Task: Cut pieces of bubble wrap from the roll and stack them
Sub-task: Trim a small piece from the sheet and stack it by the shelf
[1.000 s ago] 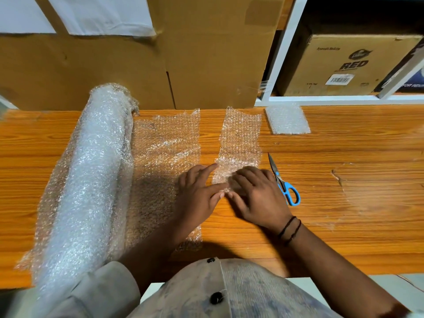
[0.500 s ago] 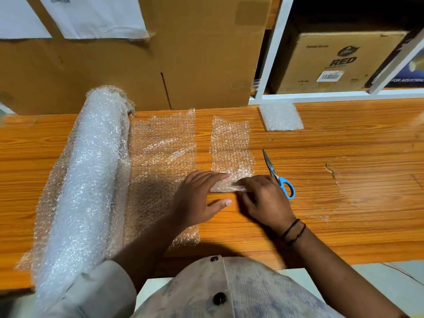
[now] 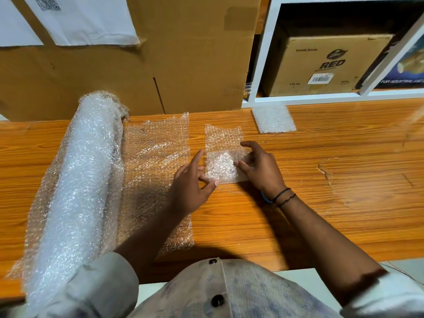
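Observation:
A cut strip of bubble wrap (image 3: 223, 137) lies mid-table with its near end folded over onto itself, making a doubled patch (image 3: 221, 166). My left hand (image 3: 192, 182) lies flat at the patch's left edge, thumb touching its near corner. The spread fingers of my right hand (image 3: 260, 169) press on the patch's right side. The big roll (image 3: 79, 180) lies at the left, with its unrolled sheet (image 3: 156, 154) spread beside it. A small stack of cut pieces (image 3: 273, 119) sits at the back. Only a bit of blue scissors handle (image 3: 264, 197) shows under my right wrist.
Large cardboard boxes (image 3: 183, 53) stand against the table's back edge. A white shelf (image 3: 266, 65) at the back right holds a printed carton (image 3: 325, 65). The wooden table (image 3: 344, 180) has scratches on its right half.
The strip's near end has been folded away from me onto itself. Both hands moved farther up the table with it, and my right wrist now covers the scissors.

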`<state>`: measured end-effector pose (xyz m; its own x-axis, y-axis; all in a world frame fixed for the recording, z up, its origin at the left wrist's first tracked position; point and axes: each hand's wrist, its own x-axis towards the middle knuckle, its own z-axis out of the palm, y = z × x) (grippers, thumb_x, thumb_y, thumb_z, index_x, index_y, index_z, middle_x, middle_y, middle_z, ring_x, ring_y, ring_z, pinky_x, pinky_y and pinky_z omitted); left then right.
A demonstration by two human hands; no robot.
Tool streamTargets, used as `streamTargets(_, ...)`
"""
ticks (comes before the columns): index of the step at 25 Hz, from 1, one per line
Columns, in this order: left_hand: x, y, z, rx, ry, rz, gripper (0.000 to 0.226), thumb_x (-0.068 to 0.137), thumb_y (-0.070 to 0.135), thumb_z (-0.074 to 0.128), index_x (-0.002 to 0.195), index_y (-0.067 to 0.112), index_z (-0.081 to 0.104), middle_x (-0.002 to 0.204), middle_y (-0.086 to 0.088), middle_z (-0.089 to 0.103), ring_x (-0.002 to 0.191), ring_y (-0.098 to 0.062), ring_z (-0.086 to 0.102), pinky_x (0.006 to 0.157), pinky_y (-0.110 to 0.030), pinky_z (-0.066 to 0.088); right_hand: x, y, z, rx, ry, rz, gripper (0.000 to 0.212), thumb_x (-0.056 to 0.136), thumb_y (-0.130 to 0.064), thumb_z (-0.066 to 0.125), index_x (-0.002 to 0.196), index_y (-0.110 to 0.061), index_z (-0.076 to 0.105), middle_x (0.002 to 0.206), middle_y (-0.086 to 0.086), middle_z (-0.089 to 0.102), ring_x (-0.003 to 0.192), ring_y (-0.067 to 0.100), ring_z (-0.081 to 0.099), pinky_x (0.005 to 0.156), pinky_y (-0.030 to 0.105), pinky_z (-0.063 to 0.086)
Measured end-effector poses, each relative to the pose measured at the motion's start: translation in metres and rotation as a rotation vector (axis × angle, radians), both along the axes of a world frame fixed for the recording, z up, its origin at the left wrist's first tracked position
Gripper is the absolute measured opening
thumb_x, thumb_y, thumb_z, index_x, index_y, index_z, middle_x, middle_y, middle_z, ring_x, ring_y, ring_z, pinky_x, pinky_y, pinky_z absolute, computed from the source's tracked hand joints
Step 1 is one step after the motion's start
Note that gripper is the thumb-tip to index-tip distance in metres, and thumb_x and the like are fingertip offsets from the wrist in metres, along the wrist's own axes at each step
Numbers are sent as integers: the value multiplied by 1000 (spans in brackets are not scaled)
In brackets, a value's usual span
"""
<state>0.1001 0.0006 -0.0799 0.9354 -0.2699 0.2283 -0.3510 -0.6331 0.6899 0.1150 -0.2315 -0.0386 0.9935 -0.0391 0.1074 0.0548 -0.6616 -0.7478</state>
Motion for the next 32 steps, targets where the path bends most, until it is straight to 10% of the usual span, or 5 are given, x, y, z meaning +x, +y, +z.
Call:
streamTargets(6, 4, -4, -7, 95, -63, 76, 93, 88, 55, 72, 162, 22, 26, 97, 21, 66, 116, -15, 59, 120, -51, 26, 35, 8, -9, -4, -26, -31, 52, 92, -23, 77, 139, -17, 56, 85, 5, 70, 82, 24, 66, 78, 41, 55)
streamTargets(13, 15, -8, -13, 400, -190, 119, 72, 94, 63, 49, 156, 29, 40, 157, -3, 44, 146, -33, 34, 118, -57, 26, 19, 8, -24, -365, -368, 59, 44, 99, -23, 61, 140, -11, 57, 153, 11, 50, 147, 31, 40, 115, 46, 37)
streamTargets(24, 26, -14, -17, 787, -32, -63, 78, 99, 61, -3, 165, 20, 1, 173, 1, -6, 153, -43, -24, 119, -68, -13, 5, -1, -53, -709, -28, 417, 86, 101, -68, 7, 165, -14, 24, 173, 8, 17, 161, 31, 7, 128, 52, -1)
streamTargets(32, 28, -2, -13, 406, -267, -140, 56, 97, 63, 50, 140, 30, 62, 154, 4, 52, 152, -30, 31, 124, -55, 16, 0, -17, -38, -651, -2, 452, 92, 97, -76, 25, 167, -16, 12, 174, 2, 6, 161, 19, -8, 130, 48, -4)
